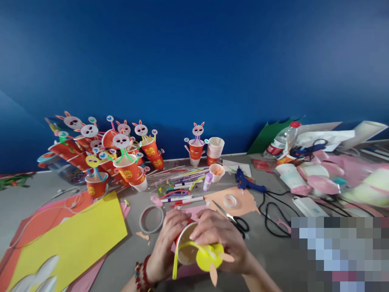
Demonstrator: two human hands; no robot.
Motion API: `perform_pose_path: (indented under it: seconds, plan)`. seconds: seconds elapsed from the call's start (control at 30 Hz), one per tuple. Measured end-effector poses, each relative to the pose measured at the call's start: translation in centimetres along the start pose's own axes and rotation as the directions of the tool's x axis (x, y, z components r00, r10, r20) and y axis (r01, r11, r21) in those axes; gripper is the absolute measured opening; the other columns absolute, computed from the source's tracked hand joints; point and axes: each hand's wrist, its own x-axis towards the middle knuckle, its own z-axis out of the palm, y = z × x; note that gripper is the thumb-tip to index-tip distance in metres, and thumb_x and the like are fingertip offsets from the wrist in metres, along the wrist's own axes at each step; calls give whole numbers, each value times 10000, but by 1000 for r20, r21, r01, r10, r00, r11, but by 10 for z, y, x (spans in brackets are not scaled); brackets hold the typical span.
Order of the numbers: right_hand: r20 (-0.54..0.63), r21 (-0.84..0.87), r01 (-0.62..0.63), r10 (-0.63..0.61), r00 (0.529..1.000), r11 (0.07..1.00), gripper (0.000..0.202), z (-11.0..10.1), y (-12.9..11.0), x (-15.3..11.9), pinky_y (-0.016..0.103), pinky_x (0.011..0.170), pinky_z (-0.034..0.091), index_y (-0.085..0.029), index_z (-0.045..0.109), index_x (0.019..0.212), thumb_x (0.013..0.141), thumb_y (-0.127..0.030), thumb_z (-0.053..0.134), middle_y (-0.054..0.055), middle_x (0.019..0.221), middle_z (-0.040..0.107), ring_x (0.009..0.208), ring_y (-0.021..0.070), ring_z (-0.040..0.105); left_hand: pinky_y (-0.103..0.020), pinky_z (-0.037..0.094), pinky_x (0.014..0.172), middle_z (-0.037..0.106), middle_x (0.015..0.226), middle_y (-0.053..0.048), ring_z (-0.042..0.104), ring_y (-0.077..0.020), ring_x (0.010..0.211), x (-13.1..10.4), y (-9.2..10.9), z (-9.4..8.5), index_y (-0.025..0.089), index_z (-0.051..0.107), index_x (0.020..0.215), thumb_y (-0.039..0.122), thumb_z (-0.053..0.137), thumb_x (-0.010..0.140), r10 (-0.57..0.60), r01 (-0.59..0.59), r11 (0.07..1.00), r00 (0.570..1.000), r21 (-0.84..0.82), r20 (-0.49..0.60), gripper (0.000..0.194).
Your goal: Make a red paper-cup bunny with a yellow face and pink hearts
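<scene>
A red paper cup (186, 251) lies tipped with its white-rimmed mouth toward me. My left hand (170, 237) is wrapped round its left side. Across the mouth runs a yellow pipe cleaner (175, 263), one end hanging down past the rim. My right hand (220, 237) is closed at the cup's right rim, its fingers bent over the pipe cleaner. Below those fingers hangs a yellow paper disc (209, 257) with two peach paper ears. Just beyond my right hand rest black-handled scissors (240, 223); a roll of tape (152, 219) lies near my left hand.
Several red cups with rabbit faces (124, 166) stand at the back left. Markers (182, 200), a glue stick (208, 181) and stacked cups (215, 150) are in the middle. A blue glue gun (247, 182), cables and a bottle (281, 140) occupy the right; yellow paper (82, 239) lies left.
</scene>
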Motion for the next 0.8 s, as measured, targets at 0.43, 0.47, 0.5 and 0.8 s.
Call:
perform_pose_path:
  seconds: [0.43,0.47,0.5,0.8]
  plan:
    - [5,-86,100,-100,995,991,177,2,-5,-1,394,801,521,-222,682,1071,911,-247,610,73,868,772,761,193,658,-578,328,1086,482,1405,-144,443,-361,1307,-3,-3,1,305,399,1417,471,595,889,-36,37,998,999,-45,9,587]
    - [10,-90,113,-113,994,989,175,2,-4,-1,393,799,522,-224,681,1072,917,-251,605,72,868,774,756,193,654,-580,326,1085,484,1399,-146,442,-360,1305,-3,-3,1,301,399,1416,473,575,900,-35,35,998,999,-49,14,572]
    - [15,-90,128,-127,992,988,173,2,-4,-1,390,798,523,-224,679,1074,925,-253,596,72,868,777,752,191,650,-583,324,1084,483,1395,-148,441,-358,1304,-2,-2,1,294,394,1417,469,553,913,-28,29,998,999,-54,17,556]
    - [25,-92,113,-111,994,989,226,1,-10,3,391,801,526,-214,650,1130,949,-308,551,86,866,775,735,193,664,-573,330,1079,500,1368,-153,447,-353,1294,1,-2,1,282,408,1404,467,542,914,-24,28,997,999,-77,49,540]
